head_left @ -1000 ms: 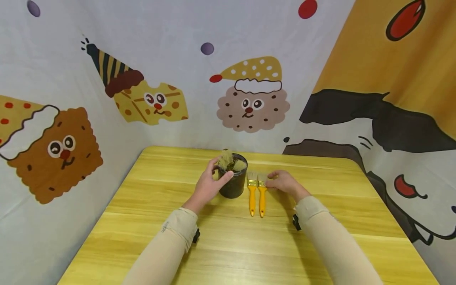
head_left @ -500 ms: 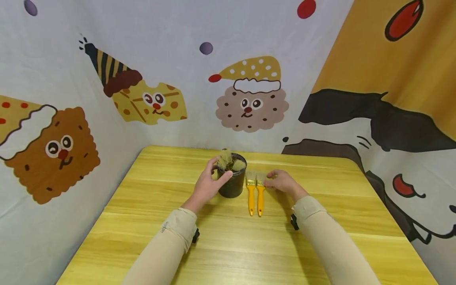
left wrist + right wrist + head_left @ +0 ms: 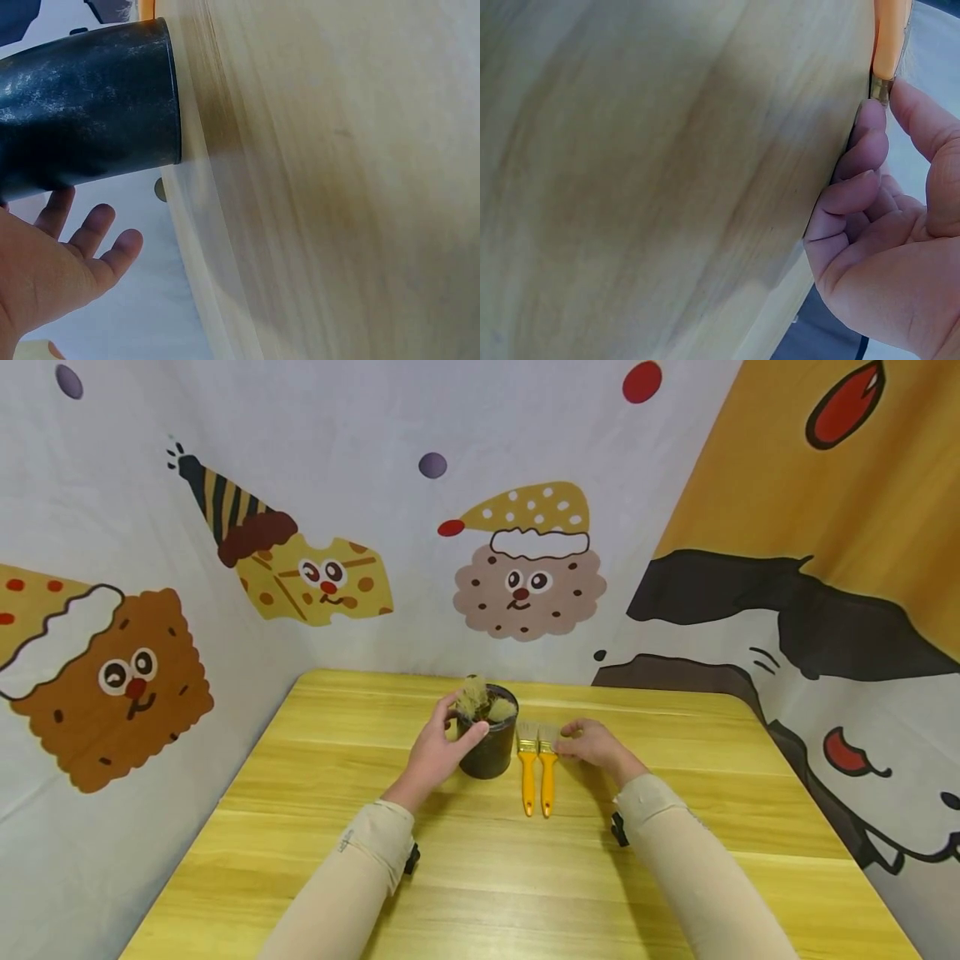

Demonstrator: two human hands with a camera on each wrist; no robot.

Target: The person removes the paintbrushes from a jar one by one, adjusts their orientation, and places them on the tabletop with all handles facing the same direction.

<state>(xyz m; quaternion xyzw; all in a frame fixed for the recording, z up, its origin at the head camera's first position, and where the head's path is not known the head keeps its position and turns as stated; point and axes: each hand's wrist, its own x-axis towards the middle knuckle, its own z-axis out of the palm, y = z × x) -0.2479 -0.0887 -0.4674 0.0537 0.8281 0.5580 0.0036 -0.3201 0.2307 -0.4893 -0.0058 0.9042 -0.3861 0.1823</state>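
A dark plant pot (image 3: 487, 755) stands upright on the table, holding fuzzy yellow-green plants (image 3: 474, 696) that look like cacti. My left hand (image 3: 437, 750) holds it by the upper left side, thumb over the front of the rim; in the left wrist view the other fingers of that hand (image 3: 56, 274) spread along the pot wall (image 3: 97, 105). Right of the pot lie two paintbrushes with orange handles, side by side, bristles away from me. My right hand (image 3: 597, 747) pinches the right paintbrush (image 3: 548, 777) at its metal band. The left paintbrush (image 3: 528, 781) is untouched.
The wooden table (image 3: 487, 893) runs back to a cloth wall (image 3: 360, 435) with cartoon prints. Another printed cloth (image 3: 840, 635) hangs along the right side. Dark wrist straps or mounts show under both cuffs.
Both hands, the pot and the brushes keep practically the same places. The head view shifts slightly.
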